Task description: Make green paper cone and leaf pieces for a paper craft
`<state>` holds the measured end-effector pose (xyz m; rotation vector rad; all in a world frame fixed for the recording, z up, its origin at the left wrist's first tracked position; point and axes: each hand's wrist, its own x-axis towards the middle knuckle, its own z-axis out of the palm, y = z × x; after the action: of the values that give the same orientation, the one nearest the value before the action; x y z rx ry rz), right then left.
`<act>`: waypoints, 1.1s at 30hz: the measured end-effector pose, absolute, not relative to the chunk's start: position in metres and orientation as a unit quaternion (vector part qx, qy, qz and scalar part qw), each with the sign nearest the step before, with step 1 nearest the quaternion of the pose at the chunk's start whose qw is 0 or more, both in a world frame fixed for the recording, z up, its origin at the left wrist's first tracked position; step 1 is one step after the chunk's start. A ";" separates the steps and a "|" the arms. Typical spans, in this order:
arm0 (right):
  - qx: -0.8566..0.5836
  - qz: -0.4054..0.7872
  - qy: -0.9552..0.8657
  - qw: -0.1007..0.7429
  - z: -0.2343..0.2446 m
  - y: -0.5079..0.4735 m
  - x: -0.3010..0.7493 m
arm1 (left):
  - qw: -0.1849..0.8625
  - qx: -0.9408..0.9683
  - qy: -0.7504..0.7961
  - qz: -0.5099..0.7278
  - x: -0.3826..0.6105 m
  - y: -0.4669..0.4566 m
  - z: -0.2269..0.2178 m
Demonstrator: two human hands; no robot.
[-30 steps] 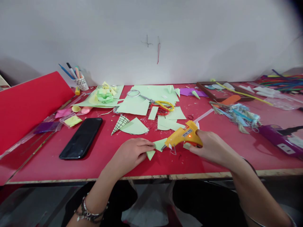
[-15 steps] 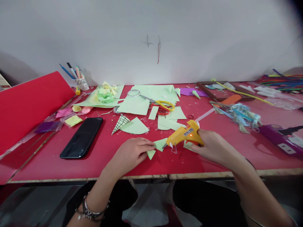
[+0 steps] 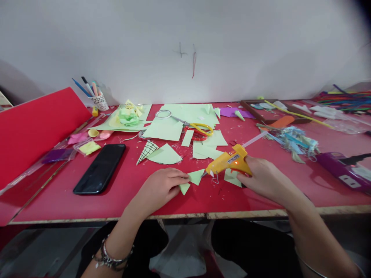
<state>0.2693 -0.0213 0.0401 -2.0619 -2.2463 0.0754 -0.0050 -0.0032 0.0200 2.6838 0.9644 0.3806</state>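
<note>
My left hand [image 3: 162, 186] is closed in a pinch on a small light green paper piece [image 3: 194, 177] lying on the red table [image 3: 124, 200]. My right hand [image 3: 262, 175] grips a yellow glue gun [image 3: 227, 163] with a lit red lamp. Its nozzle points left and touches or nearly touches the top right edge of the green piece. Another green scrap [image 3: 232, 177] lies under the gun.
A black phone [image 3: 100, 168] lies left of my hands. Behind them are green paper cut-outs [image 3: 166, 154], yellow-handled scissors [image 3: 199, 129] and a pen cup [image 3: 100, 101]. A red sheet [image 3: 34, 123] leans at left. A purple device [image 3: 340, 170] and coloured sticks [image 3: 344, 98] are at right.
The glue gun has shifted a little to the right and up, its nozzle sliding along the green piece. My left hand has stayed put.
</note>
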 end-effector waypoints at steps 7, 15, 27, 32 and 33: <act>-0.686 0.024 -0.726 0.033 0.042 -0.021 0.269 | 0.137 0.923 0.332 0.137 -0.005 -0.003 0.019; -0.695 0.019 -0.718 0.029 0.041 -0.020 0.271 | 0.138 0.922 0.334 0.137 -0.005 -0.003 0.020; -0.706 0.022 -0.708 0.020 0.038 -0.015 0.275 | 0.150 0.920 0.336 0.136 -0.006 -0.003 0.019; -0.716 0.022 -0.697 0.012 0.041 -0.016 0.274 | 0.150 0.919 0.339 0.139 -0.006 -0.002 0.019; -0.717 0.021 -0.696 0.012 0.041 -0.016 0.274 | 0.150 0.918 0.339 0.140 -0.006 -0.002 0.019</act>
<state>0.2738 -0.0164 0.0411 -2.2365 -2.1711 0.0659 -0.0062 -0.0023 0.0193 2.6372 0.9744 0.4015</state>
